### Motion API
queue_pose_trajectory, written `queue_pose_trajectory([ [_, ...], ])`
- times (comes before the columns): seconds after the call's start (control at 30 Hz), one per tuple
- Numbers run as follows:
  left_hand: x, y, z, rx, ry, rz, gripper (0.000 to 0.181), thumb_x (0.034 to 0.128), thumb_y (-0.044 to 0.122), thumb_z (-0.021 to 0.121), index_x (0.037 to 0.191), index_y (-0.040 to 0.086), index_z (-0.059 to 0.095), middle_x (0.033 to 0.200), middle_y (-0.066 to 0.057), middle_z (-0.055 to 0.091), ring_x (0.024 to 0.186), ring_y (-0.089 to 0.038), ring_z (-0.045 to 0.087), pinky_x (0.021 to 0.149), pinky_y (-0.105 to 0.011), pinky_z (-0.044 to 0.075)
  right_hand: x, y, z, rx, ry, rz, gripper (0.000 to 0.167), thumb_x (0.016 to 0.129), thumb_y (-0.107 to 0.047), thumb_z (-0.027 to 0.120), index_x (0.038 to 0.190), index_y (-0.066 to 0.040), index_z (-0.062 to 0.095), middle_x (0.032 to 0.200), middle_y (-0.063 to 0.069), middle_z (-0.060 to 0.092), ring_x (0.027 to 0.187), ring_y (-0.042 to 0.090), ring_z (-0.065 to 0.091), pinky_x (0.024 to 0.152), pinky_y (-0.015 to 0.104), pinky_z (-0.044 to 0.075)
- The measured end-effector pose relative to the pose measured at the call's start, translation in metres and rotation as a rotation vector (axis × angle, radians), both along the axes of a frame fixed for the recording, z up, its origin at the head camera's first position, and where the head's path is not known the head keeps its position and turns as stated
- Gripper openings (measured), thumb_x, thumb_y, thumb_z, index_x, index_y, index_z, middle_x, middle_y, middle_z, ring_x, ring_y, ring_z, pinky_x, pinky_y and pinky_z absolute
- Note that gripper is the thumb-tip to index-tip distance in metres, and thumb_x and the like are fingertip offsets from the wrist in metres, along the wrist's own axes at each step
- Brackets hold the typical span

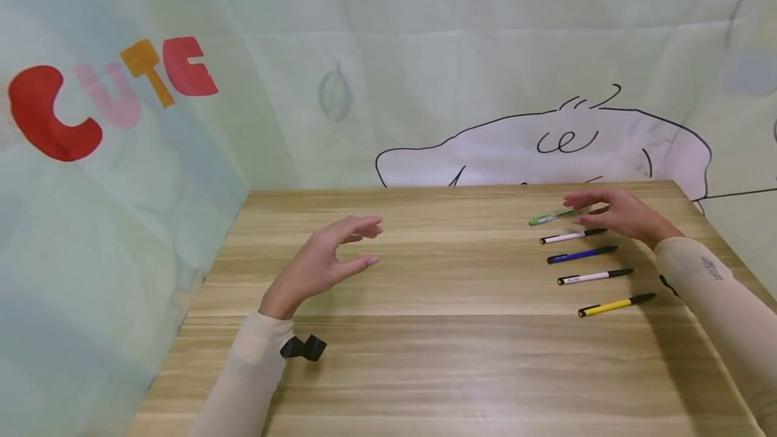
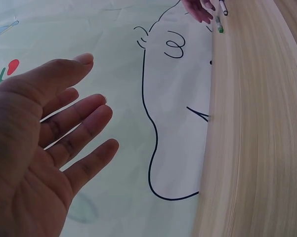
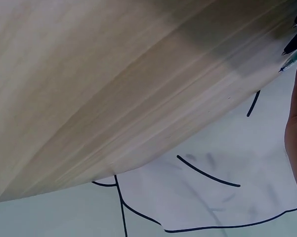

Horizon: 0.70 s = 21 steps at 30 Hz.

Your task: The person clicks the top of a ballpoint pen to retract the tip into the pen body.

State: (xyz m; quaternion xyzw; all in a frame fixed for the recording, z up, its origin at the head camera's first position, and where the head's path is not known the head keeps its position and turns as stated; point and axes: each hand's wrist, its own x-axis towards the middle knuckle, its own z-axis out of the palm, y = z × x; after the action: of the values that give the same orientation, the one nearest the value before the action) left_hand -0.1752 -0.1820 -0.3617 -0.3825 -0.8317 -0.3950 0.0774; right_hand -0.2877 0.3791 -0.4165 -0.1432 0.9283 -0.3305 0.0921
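My right hand (image 1: 619,213) hovers at the far right of the table. Its thumb and fingers stand apart on either side of a green pen (image 1: 549,218), and I cannot tell whether they touch it. Nearer along the same side lie a white pen with black ends (image 1: 564,238), a blue pen (image 1: 577,255), another white pen (image 1: 587,278) and a yellow pen (image 1: 610,306), roughly parallel. Over the left part of the table, my left hand (image 1: 322,258) is held with nothing in it, fingers and thumb spread; the left wrist view shows its palm (image 2: 34,192).
The wooden table (image 1: 425,356) runs back to a printed cloth wall (image 1: 425,86) with a line-drawn figure. Another cloth side with the coloured word "CUTE" borders the table's left. A black strap piece (image 1: 303,348) sits at the left wrist.
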Motion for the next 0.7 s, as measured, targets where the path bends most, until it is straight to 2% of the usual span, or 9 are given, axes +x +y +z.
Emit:
queue_pose_trajectory([
  [0.07,0.0,0.0,0.0,-0.002,-0.001,0.001,0.06,0.0886,0.008,0.079,0.144,0.006,0.055,0.129,-0.009,0.067,0.12,-0.023,0.064,0.106,-0.037,0.051,-0.002,-0.002,0.001,0.007,0.009,0.009,0.047,0.092,-0.033,0.077,0.135,-0.017,0.065,0.13,0.008,0.067,0.122,0.027,0.058,0.092,0.027,0.049],
  [0.13,0.0,0.0,0.0,-0.006,0.001,0.003,0.06,0.0887,0.008,0.079,0.144,0.006,0.055,0.129,-0.009,0.067,0.12,-0.023,0.064,0.106,-0.037,0.051,-0.005,-0.004,0.001,0.016,0.019,0.028,0.044,0.093,-0.03,0.076,0.133,-0.014,0.066,0.131,0.01,0.067,0.123,0.03,0.057,0.094,0.031,0.05],
  [0.2,0.0,0.0,-0.001,-0.01,0.002,0.006,0.061,0.0887,0.009,0.079,0.144,0.007,0.054,0.129,-0.008,0.067,0.12,-0.022,0.064,0.106,-0.037,0.051,-0.007,-0.006,0.001,0.017,0.024,0.036,0.041,0.094,-0.026,0.076,0.132,-0.013,0.067,0.134,0.012,0.065,0.127,0.032,0.054,0.102,0.043,0.048],
  [0.3,0.0,-0.001,-0.001,-0.01,0.004,0.006,0.061,0.0885,0.009,0.079,0.144,0.008,0.054,0.129,-0.006,0.067,0.119,-0.021,0.064,0.105,-0.037,0.051,-0.01,-0.007,0.002,0.006,0.015,0.037,0.039,0.095,-0.024,0.074,0.132,-0.012,0.067,0.14,0.015,0.061,0.137,0.039,0.045,0.109,0.063,0.037],
  [0.4,-0.001,-0.001,-0.001,-0.011,0.004,0.001,0.061,0.0889,0.01,0.079,0.145,0.009,0.054,0.129,-0.005,0.067,0.119,-0.021,0.064,0.105,-0.037,0.052,-0.013,-0.006,0.001,-0.008,-0.009,0.026,0.038,0.095,-0.024,0.073,0.132,-0.013,0.067,0.144,0.016,0.057,0.141,0.043,0.039,0.11,0.071,0.031],
  [0.6,0.0,-0.003,-0.001,-0.024,0.005,0.006,0.06,0.0894,0.01,0.079,0.144,0.008,0.054,0.129,-0.006,0.067,0.119,-0.021,0.064,0.105,-0.037,0.052,-0.018,-0.003,-0.006,-0.021,-0.023,0.053,0.038,0.094,-0.023,0.075,0.13,-0.014,0.068,0.14,0.012,0.061,0.135,0.036,0.048,0.109,0.063,0.039],
  [0.7,0.001,-0.004,0.0,-0.028,0.003,0.012,0.059,0.0894,0.01,0.079,0.144,0.007,0.055,0.129,-0.007,0.067,0.119,-0.021,0.064,0.105,-0.037,0.051,-0.022,-0.004,-0.009,0.01,0.007,0.083,0.037,0.091,-0.023,0.078,0.127,-0.017,0.071,0.134,0.006,0.066,0.127,0.027,0.056,0.105,0.042,0.046],
])
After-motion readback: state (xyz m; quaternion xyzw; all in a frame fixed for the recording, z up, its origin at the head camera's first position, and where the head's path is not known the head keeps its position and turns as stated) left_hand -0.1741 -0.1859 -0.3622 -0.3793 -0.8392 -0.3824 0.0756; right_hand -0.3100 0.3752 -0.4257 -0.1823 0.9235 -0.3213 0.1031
